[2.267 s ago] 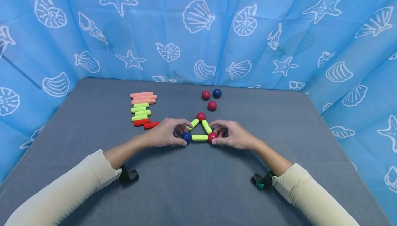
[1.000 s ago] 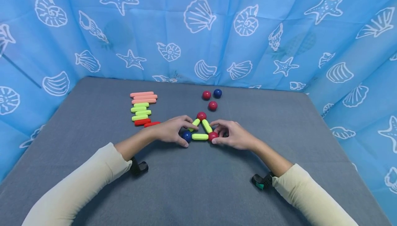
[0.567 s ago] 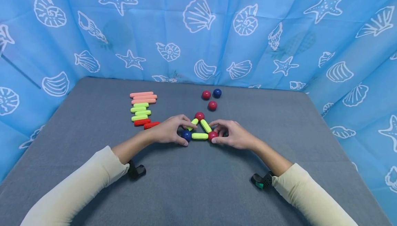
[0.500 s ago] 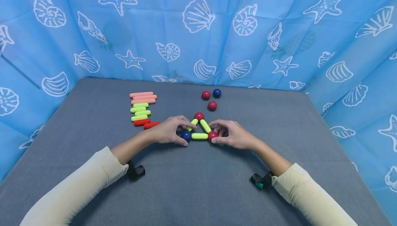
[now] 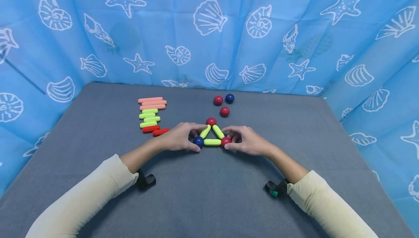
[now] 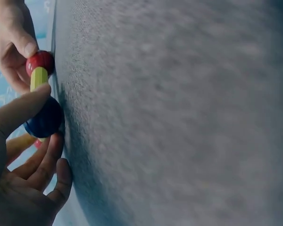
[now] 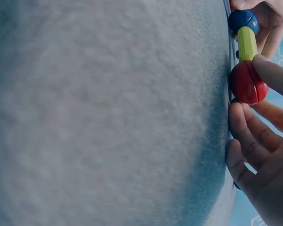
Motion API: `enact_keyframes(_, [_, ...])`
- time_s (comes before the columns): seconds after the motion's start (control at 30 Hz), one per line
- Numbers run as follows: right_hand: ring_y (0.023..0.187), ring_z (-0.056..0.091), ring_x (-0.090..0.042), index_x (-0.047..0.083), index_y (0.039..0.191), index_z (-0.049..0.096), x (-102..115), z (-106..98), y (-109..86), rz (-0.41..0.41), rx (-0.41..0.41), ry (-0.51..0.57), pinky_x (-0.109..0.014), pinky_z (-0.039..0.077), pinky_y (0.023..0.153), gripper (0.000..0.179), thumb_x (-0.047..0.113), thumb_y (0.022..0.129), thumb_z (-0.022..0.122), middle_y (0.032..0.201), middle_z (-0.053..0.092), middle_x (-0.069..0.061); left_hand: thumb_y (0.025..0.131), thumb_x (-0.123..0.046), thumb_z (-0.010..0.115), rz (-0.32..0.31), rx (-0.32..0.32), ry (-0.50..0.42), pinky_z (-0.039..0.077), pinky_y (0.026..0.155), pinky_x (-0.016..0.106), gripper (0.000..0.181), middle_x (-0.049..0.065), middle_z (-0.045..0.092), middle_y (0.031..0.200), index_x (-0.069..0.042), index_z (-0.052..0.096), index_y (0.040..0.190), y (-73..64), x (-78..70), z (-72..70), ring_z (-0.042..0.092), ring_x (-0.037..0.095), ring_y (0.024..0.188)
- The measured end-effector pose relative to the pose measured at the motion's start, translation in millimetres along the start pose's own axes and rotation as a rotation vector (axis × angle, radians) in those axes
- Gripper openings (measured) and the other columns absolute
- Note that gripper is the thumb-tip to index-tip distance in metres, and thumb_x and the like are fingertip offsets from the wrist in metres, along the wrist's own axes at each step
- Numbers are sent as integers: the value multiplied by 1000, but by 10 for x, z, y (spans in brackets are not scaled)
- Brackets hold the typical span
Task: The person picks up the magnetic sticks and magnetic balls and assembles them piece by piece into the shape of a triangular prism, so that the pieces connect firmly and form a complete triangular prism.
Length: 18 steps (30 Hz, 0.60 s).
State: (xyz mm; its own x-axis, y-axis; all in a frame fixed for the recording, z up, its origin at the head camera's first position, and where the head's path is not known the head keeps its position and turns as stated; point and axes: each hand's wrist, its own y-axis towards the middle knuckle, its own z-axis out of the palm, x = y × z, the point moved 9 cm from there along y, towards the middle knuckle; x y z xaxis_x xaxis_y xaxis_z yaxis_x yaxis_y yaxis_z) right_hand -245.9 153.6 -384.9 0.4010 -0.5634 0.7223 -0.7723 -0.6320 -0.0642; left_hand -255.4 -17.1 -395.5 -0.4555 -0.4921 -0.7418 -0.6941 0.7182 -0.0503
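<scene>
A triangle of three balls and three yellow-green rods lies on the grey tabletop in the head view. My left hand holds the blue ball at the near left corner between thumb and fingers. Its index finger reaches along the left rod to just below the far red ball. At the near right corner, my right hand pinches the near red ball, its index finger close to the right rod. Between the two held balls lies the front rod.
Left of the triangle lies a column of pink rods, yellow-green rods and red rods. Behind it sit two loose red balls and a loose blue ball. A blue shell-patterned curtain hangs behind the table.
My left index finger has stretched forward along the left rod. The blue ball has shifted slightly right and away, and the left rod now spans to the far red ball. My right hand barely moves.
</scene>
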Motion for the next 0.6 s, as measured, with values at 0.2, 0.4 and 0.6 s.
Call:
enact_keyframes(0.2, [90,60,-19,3,138,52,-5,-55,15,-8,-19,-4,-34,52,80,57,18,88,76,108,64,-8,87,-14,78,-17,-11,35,47,103,41,75,11,52,144,-9,41,152,67,-24,7,56,23,120])
enact_keyframes(0.4, [92,60,-20,2,139,52,-6,-47,9,-13,-17,6,-37,52,81,58,17,88,76,109,64,-9,88,-17,78,-10,3,24,49,100,41,69,11,55,140,-9,46,149,16,-32,-75,59,22,116])
enact_keyframes(0.6, [94,60,-21,2,138,53,0,-51,2,-1,-26,13,-37,52,82,58,16,87,76,109,65,-9,88,-12,76,14,-129,8,52,93,45,52,14,66,122,-3,58,136,-207,53,-417,64,23,103])
